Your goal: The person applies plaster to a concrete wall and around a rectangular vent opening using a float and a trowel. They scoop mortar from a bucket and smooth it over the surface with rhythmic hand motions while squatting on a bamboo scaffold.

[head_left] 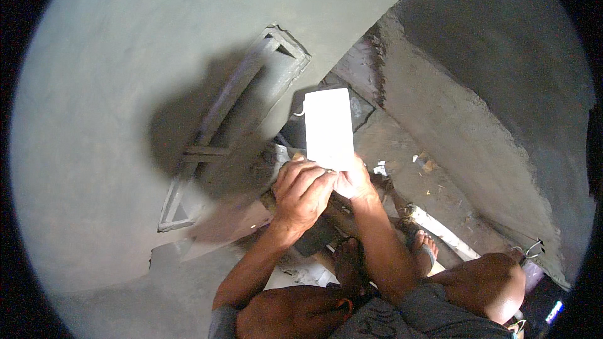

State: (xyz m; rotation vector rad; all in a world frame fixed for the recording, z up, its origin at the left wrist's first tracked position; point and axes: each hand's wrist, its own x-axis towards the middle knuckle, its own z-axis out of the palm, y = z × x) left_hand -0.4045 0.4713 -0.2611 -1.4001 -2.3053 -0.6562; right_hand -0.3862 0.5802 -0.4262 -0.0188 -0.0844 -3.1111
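A bright white rectangular block-like object [329,129] stands out in front of me, so overlit that its surface detail is lost. A short pale loop or hook sticks out at its upper left edge. My right hand [355,180] grips its lower end from the right, with the fingers mostly hidden beneath it. My left hand [303,189] is closed at the bottom edge, its fingers bent and pressed against the object near the right hand. What lies under the fingertips is hidden.
A smooth grey plastered wall [113,88] fills the left, with a long recessed frame [235,88] in it. A rough ledge [452,107] runs along the right. Below lie a white pipe [443,232], a dark slab [361,110] and paper scraps [427,164] near my feet.
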